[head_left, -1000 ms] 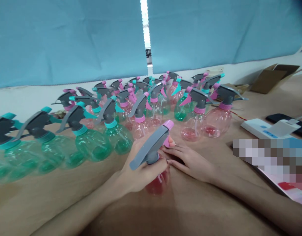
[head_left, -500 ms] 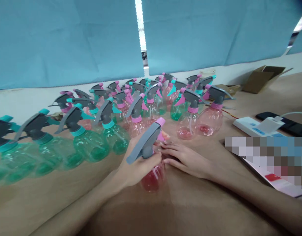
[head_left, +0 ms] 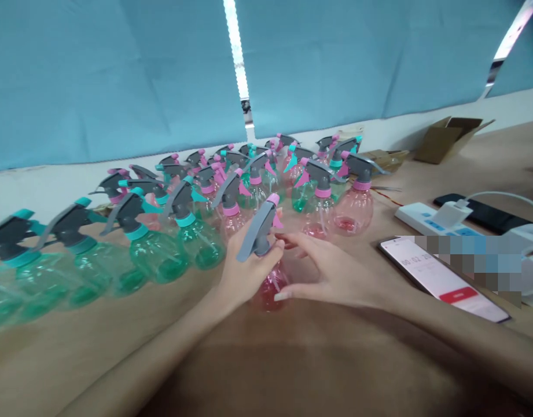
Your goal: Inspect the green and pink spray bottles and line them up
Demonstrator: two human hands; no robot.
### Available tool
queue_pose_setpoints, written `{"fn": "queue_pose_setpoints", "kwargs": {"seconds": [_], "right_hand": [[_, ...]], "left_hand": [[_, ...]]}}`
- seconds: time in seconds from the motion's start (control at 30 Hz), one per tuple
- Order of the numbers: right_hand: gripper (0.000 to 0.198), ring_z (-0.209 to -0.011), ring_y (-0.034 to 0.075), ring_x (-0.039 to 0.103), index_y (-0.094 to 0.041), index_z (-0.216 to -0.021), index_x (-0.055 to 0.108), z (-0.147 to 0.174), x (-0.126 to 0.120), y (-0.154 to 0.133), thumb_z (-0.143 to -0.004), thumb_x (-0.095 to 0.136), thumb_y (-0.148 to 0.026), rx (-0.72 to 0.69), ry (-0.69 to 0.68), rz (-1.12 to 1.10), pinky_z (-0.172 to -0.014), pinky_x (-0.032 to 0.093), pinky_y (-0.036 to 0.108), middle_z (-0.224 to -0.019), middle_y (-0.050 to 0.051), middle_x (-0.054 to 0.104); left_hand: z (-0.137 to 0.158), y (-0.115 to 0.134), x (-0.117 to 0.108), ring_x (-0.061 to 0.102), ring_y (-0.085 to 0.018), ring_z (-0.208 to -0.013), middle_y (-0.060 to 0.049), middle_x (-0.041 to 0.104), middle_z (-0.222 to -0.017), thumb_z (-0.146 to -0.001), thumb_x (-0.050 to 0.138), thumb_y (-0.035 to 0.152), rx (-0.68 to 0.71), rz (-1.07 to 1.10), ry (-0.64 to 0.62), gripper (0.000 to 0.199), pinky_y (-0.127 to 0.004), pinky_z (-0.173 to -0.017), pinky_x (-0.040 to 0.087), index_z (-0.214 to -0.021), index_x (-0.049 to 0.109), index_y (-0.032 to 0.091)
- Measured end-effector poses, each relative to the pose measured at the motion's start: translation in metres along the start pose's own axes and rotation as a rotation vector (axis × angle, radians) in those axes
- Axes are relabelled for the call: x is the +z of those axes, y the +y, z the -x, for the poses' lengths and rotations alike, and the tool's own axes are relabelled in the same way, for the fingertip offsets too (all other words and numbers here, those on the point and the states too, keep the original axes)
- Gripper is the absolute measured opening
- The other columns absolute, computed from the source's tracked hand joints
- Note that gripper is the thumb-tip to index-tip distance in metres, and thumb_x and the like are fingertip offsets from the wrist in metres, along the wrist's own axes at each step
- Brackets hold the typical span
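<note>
A pink spray bottle (head_left: pixel 270 295) with a grey trigger head and pink nozzle stands in front of me, some red-tinted liquid inside. My left hand (head_left: pixel 251 260) is wrapped round its neck, just below the grey head. On the bottle's right side is my right hand (head_left: pixel 322 266), its fingers and thumb spread in a curve. The right thumb overlaps the lower body in view; whether it presses on it I cannot tell. Behind, another pink spray bottle (head_left: pixel 353 211) stands upright, and a green spray bottle (head_left: pixel 201 246) is to the left.
Several green and pink spray bottles fill the left and back of the brown table (head_left: pixel 231 359). At the right lie a lit phone (head_left: pixel 422 272), a white power strip (head_left: pixel 416 217) with a plug, and a dark phone (head_left: pixel 492 214). An open cardboard box (head_left: pixel 448 142) stands behind.
My right hand has opened, its thumb moving away from the fingers and across the bottle's lower body. My left hand keeps its hold on the neck. The view has shifted slightly right.
</note>
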State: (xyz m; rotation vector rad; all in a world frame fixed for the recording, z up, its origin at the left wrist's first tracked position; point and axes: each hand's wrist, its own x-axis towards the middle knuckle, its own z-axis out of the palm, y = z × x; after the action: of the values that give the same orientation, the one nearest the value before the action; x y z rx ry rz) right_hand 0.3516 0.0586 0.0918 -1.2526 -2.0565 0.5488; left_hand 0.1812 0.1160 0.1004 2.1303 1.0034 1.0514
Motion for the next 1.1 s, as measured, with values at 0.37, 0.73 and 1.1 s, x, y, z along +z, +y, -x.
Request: {"fn": "queue_pose_setpoints", "kwargs": {"seconds": [0.37, 0.73, 1.1], "right_hand": [[0.047, -0.09, 0.027, 0.063, -0.019, -0.105, 0.053, -0.002, 0.009, 0.009, -0.078, 0.066, -0.055, 0.007, 0.152, 0.235, -0.075, 0.053, 0.041, -0.102, 0.01, 0.064], [0.038, -0.106, 0.03, 0.052, -0.018, -0.105, 0.053, -0.026, -0.007, 0.033, -0.082, 0.064, -0.047, -0.04, 0.134, 0.45, -0.087, 0.048, 0.046, -0.11, 0.012, 0.058], [0.035, -0.093, 0.033, 0.055, -0.018, -0.098, 0.054, -0.06, -0.004, 0.045, -0.082, 0.062, -0.049, 0.013, 0.132, 0.544, -0.078, 0.047, 0.05, -0.097, 0.013, 0.061]], "left_hand": [[-0.028, 0.005, 0.029, 0.063, -0.023, -0.092, -0.006, 0.066, -0.102, -0.084, 0.062, 0.035, 0.066, 0.048, -0.007, 0.028, -0.043, -0.087, 0.051, -0.108, 0.06, 0.022], [0.024, -0.017, 0.002, 0.045, -0.025, -0.126, -0.011, 0.042, -0.137, -0.087, 0.056, 0.026, 0.058, -0.269, -0.049, 0.059, -0.048, -0.107, 0.039, -0.139, 0.029, 0.023], [0.091, -0.042, -0.011, 0.05, -0.027, -0.126, -0.012, 0.041, -0.137, -0.089, 0.043, 0.014, 0.04, -0.431, -0.361, 0.045, -0.052, -0.102, 0.047, -0.13, 0.03, 0.027]]}}
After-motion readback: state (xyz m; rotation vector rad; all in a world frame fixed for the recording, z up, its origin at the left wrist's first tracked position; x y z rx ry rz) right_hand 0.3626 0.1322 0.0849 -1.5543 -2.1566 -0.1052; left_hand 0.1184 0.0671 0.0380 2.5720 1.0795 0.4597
